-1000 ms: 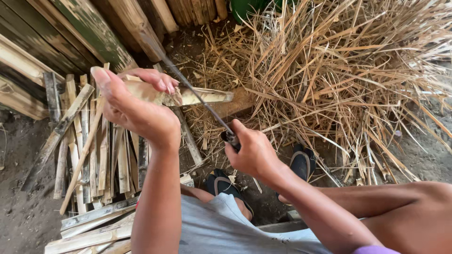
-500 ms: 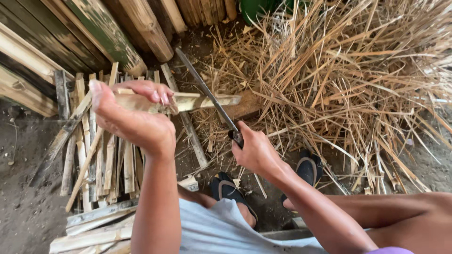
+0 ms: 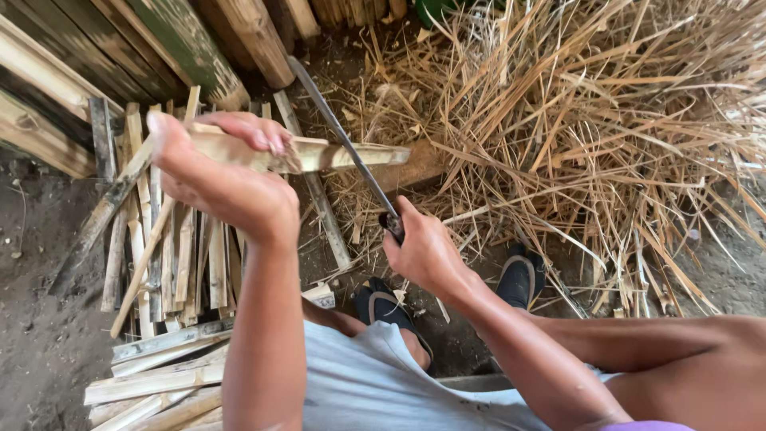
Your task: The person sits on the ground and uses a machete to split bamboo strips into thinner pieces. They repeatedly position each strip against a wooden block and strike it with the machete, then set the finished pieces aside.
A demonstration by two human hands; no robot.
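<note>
Knife handle (image 3: pixel 392 224) hidden in right hand (image 3: pixel 423 254)

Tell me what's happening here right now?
A seated person is working a bamboo strip with a long knife. The left hand holds the strip level, while the right hand grips the knife handle, its blade laid across the strip. Cut slats lie stacked on the left, and dry shavings are piled on the right.

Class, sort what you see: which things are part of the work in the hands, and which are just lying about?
In use:
left hand
bamboo strip
right hand
long blade

Lying about:
stack of cut slats
heap of dry shavings
thick poles
sandals
</note>
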